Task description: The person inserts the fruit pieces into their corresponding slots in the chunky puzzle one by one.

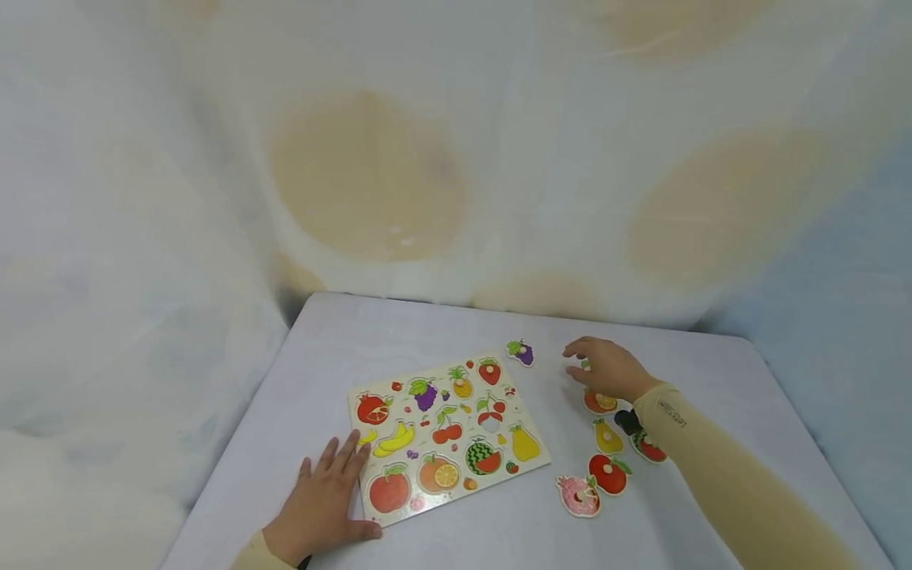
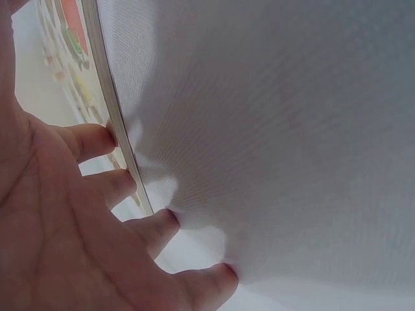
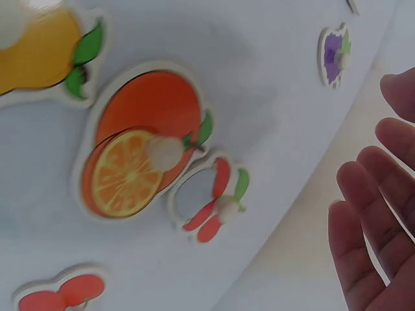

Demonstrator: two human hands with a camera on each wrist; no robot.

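Observation:
A fruit puzzle board [image 1: 456, 427] lies slightly turned on the table. My left hand [image 1: 324, 495] rests at its left edge with fingers spread; in the left wrist view some fingertips touch the board edge [image 2: 104, 74] and others the cloth. My right hand [image 1: 609, 368] hovers over loose pieces at the right, its fingers loosely bent and holding nothing. Below it is the orange piece [image 3: 146, 142] with a knob, beside a red-and-white fruit piece [image 3: 211, 201]. Left of this hand lies the grape piece [image 1: 522, 352].
Nearer the front are a pear piece [image 1: 608, 436], an apple piece [image 1: 609, 475] and a pomegranate piece [image 1: 575, 497]. The right forearm partly covers a watermelon piece [image 1: 648, 448]. A cherry piece [image 3: 61, 291] shows in the right wrist view. Spotted curtains [image 1: 370, 174] hang behind the table.

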